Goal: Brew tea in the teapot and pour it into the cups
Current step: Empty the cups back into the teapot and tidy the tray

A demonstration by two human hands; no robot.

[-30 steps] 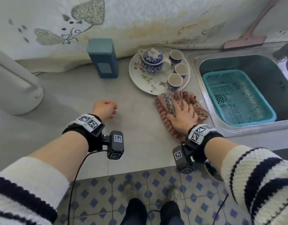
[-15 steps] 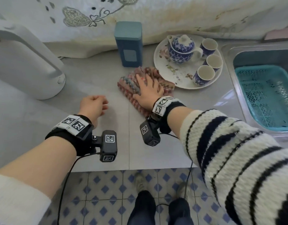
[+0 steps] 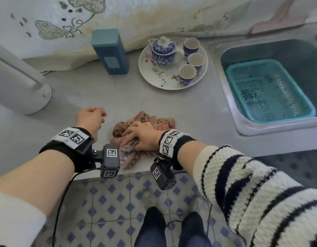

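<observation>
A blue-and-white teapot (image 3: 163,50) with its lid on stands on a round flowered plate (image 3: 154,75) at the back of the counter. Three matching cups (image 3: 187,73) stand beside it on the plate's right side, and they look empty. My right hand (image 3: 142,138) presses down on a crumpled patterned cloth (image 3: 161,122) near the counter's front edge. My left hand (image 3: 90,118) rests on the counter just left of the cloth, its fingers curled into a fist with nothing in them. Both hands are well short of the plate.
A tall blue tin (image 3: 110,52) stands left of the plate. A white appliance (image 3: 16,82) occupies the counter's left side. On the right is a steel sink (image 3: 223,97) holding a teal basket (image 3: 268,90). Tiled floor and my feet show below the counter edge.
My right hand has dragged the cloth from beside the plate back toward the front edge, and the cloth is more bunched. The left hand has stayed a fist on the counter.
</observation>
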